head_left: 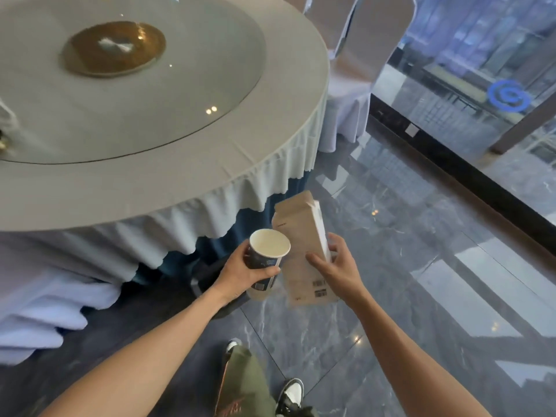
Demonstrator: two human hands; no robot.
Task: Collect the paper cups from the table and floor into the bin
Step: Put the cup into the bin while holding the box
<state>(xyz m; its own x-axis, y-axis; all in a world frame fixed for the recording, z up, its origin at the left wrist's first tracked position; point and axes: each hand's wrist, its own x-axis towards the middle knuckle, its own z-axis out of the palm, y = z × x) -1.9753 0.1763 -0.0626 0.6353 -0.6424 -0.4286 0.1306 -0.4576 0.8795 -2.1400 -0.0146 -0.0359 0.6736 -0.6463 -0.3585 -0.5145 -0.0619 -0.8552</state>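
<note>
My left hand (pixel 240 273) is closed around a dark paper cup (pixel 264 260) with a white inside, held upright over the floor beside the table. It looks like a short stack, with a paler cup bottom showing below. My right hand (pixel 337 266) grips a tall beige cardboard box (pixel 301 236) by its lower right side, right next to the cup. A dark round bin (pixel 207 284) is partly hidden under my left hand and wrist, at the foot of the table skirt.
A round table (pixel 270 145) with a pale cloth, a glass turntable and a gold centre disc fills the upper left. A covered chair (pixel 349 94) stands behind it. Glossy dark marble floor (pixel 406 266) stretches right to a glass wall. My leg and shoes show at the bottom.
</note>
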